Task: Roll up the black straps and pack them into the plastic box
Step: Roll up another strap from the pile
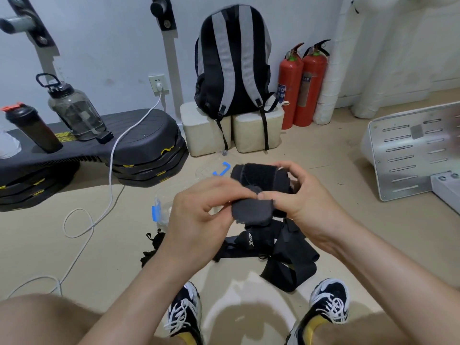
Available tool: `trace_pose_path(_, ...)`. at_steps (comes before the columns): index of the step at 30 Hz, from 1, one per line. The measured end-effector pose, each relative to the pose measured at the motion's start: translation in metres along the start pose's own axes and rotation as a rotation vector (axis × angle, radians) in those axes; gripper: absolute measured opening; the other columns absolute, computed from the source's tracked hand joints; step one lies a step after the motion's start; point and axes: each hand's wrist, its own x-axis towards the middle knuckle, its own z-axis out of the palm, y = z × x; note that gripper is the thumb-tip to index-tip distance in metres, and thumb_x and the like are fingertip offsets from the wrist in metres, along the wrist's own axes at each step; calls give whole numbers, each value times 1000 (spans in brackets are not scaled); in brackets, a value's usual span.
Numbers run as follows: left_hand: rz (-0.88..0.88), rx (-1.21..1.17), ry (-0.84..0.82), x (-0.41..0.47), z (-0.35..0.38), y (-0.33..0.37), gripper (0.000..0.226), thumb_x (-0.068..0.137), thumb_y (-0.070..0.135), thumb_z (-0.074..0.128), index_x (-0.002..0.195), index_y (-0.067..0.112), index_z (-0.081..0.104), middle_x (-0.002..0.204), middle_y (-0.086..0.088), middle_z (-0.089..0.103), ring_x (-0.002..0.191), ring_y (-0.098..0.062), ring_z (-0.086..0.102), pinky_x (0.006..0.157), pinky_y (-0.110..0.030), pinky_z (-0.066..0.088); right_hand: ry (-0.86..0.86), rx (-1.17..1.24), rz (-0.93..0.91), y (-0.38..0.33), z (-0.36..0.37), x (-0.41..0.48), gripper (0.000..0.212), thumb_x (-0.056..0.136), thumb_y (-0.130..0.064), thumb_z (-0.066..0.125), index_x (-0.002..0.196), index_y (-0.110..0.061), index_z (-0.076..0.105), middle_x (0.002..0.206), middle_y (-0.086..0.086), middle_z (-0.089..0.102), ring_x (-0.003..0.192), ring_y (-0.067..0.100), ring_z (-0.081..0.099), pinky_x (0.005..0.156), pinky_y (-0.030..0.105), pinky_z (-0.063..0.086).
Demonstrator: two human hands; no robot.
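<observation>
One: Two hands, both working centre frame. Your left hand (199, 210) is pinching the lower flap of the black strap (258, 178), thumb on top, fingers curling underneath.

Two: And your right hand (296, 195)?

One: You're gripping the right end of that same strap. Fingers are curling over its top edge and the thumb is pressing down right beside your left thumb.

Two: Is the strap rolled?

One: It's folding over itself, with the fuzzy fastening patch facing up. Can't tell how tight the roll is. You're holding it in the air, off the floor (119, 257).

Two: The rest of them?

One: The other black straps (273, 250) are lying in a loose heap on the floor at lower centre, just below your hands and above your shoes (184, 312).

Two: The box?

One: The plastic box (161, 210) is sitting on the floor left of centre, just behind your left hand, with a blue latch showing on its left side. Your hands are covering most of it, so can't tell what's inside.

Two: Background, quick.

One: A backpack (231, 63) is leaning on the wall at top centre, sitting on two pale blocks (256, 130). Two red fire extinguishers (301, 88) are standing just right of it. Two bottles (74, 113) are standing on a dark platform (149, 135) at upper left. A white cable (111, 175) is trailing down the left side.
</observation>
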Motion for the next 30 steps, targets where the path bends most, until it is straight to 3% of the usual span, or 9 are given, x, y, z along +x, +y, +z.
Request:
trace_pose_path(4, -225, -192, 4, -1, 5, 10, 24, 81, 14, 68, 84, 36, 77, 81, 15, 75, 80, -10, 68, 77, -32, 54, -57, -30, 1, 2, -2, -1, 40, 74, -3, 83, 103, -26, 68, 91, 8, 75, 83, 23, 71, 85, 46, 59)
trace_pose_path(8, -207, -204, 17, -3, -3, 12, 23, 73, 17, 73, 75, 40, 77, 77, 15, 74, 77, -9, 68, 71, -23, 53, -111, -63, 44, 1, -6, 0, 31, 86, -5, 73, 109, -24, 69, 95, 2, 74, 87, 18, 71, 75, 33, 60)
trace_pose_path(12, -143, -214, -7, -10, -11, 21, 24, 67, 13, 65, 78, 31, 76, 74, 9, 73, 72, -16, 66, 66, -21, 48, -101, -12, 83, 0, -10, 0, 27, 87, -2, 70, 108, -19, 70, 103, 15, 72, 97, 34, 71, 83, 57, 58)
trace_pose_path(16, -133, -231, -4, -10, -18, 25, 31, 67, -3, 66, 75, 26, 76, 70, 8, 72, 66, -12, 64, 62, -15, 45, -74, -8, 68, 1, -9, -2, 28, 86, 1, 70, 107, -17, 70, 104, 18, 72, 95, 38, 71, 82, 63, 57)
trace_pose_path(19, -240, -295, 106, -1, -18, 21, 23, 73, -2, 75, 68, 21, 75, 66, 6, 72, 63, -6, 64, 63, -15, 48, -148, -100, -8, -2, -10, -5, 32, 86, -1, 73, 108, -24, 71, 102, 14, 72, 95, 32, 72, 80, 51, 61)
trace_pose_path(21, -318, -311, 172, 4, -16, 15, 33, 77, -6, 75, 66, 25, 75, 67, 9, 71, 65, -3, 63, 65, -14, 48, -173, -237, -77, -3, -8, -7, 36, 84, -3, 75, 107, -30, 70, 97, 7, 72, 91, 23, 71, 77, 43, 62)
trace_pose_path(25, -355, -226, 181, 7, -9, 9, 28, 74, 13, 75, 69, 41, 75, 86, 18, 70, 88, -6, 65, 83, -26, 50, -202, -342, -106, -3, -3, -11, 48, 82, 3, 71, 116, -31, 67, 96, 3, 70, 90, 25, 69, 70, 42, 63)
trace_pose_path(27, -421, -285, 187, 8, -7, 5, 30, 80, 2, 76, 72, 32, 77, 88, 11, 75, 90, -7, 68, 87, -30, 53, -223, -420, -138, -2, 0, -12, 53, 79, -1, 68, 122, -33, 64, 97, 0, 71, 92, 25, 69, 73, 45, 62)
trace_pose_path(30, -493, -323, 132, 8, -3, 6, 24, 84, -7, 69, 83, 15, 78, 79, -3, 76, 74, -7, 68, 70, -20, 54, -247, -512, -143, -1, 2, -12, 60, 77, -10, 67, 132, -33, 59, 104, -4, 72, 98, 17, 68, 85, 46, 58)
